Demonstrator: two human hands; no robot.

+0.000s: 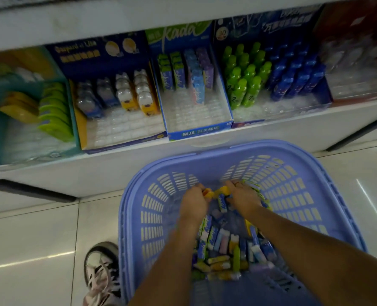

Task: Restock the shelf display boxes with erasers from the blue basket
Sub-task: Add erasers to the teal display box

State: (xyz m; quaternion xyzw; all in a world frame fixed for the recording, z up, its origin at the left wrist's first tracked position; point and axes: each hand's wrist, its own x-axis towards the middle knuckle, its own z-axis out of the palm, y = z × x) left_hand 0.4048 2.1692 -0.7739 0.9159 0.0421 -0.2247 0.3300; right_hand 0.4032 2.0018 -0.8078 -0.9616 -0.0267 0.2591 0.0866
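The blue basket (293, 191) stands on the floor below the shelf, with several packaged erasers (223, 246) piled in its bottom. Both my hands reach into its far end. My left hand (194, 200) grips a yellow eraser (207, 192). My right hand (243, 198) grips another yellow eraser (223, 190) and covers more packs under its palm. On the shelf above stand the display boxes: a dark blue one with bear-shaped erasers (121, 93), a "kada" box (194, 85) with green, blue and purple packs, and a box of green and blue bottle-shaped erasers (271, 74).
A teal box (28, 107) with yellow and green erasers sits at the shelf's left. A clear tray (359, 80) is at the right. The white shelf front (139, 164) runs just behind the basket. My shoe (101, 272) rests on the tiled floor left of the basket.
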